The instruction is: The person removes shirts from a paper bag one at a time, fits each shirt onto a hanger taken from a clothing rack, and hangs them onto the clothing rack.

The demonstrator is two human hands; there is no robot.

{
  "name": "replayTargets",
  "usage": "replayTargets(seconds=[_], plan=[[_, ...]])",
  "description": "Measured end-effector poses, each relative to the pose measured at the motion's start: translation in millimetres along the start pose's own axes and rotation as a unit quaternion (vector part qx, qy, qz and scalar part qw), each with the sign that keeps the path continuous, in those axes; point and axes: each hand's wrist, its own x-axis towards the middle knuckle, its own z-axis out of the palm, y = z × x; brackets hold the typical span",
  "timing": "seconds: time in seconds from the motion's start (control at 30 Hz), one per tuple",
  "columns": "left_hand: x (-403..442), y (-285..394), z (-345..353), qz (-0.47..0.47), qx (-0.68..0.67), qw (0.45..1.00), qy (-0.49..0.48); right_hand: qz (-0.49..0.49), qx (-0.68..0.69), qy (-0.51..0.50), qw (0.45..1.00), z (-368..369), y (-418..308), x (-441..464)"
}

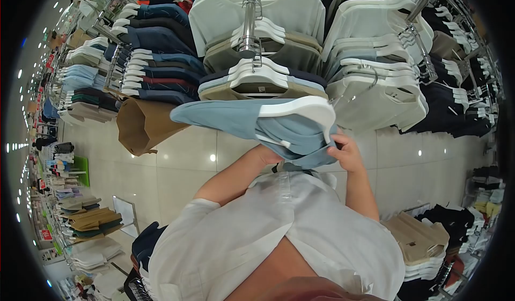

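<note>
A light blue shirt is in front of my chest, bunched and tilted, with a white hanger showing along its upper right part. My right hand grips the shirt's right edge beside the hanger's end, thumb and fingers closed on the cloth. At the lower edge of the shirt, my left hand holds it from beneath; the cloth hides most of those fingers. The metal hook reaches up to the right, near the hanging white shirts.
Just ahead is a rail of beige and dark tops on white hangers. White and grey shirts hang to the right, dark blue ones to the left. A brown garment sticks out at left. Folded-looking beige clothes are behind me at right.
</note>
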Motion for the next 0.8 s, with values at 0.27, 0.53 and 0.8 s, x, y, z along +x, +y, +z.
replayTargets(seconds=[0.27, 0.53, 0.8], plan=[[8, 5, 40, -0.065, 0.465, 0.882, -0.048, 0.040, -0.062, 0.090, 0.993, -85, -18, -58], [-56, 68, 39, 0.130, 0.661, 0.731, 0.104, -0.063, -0.208, 0.235, 0.947, -166, -105, -137], [-10, 162, 3, 0.481, 0.721, 0.371, 0.333, -0.081, -0.280, 0.285, 0.913, -179, -140, -62]])
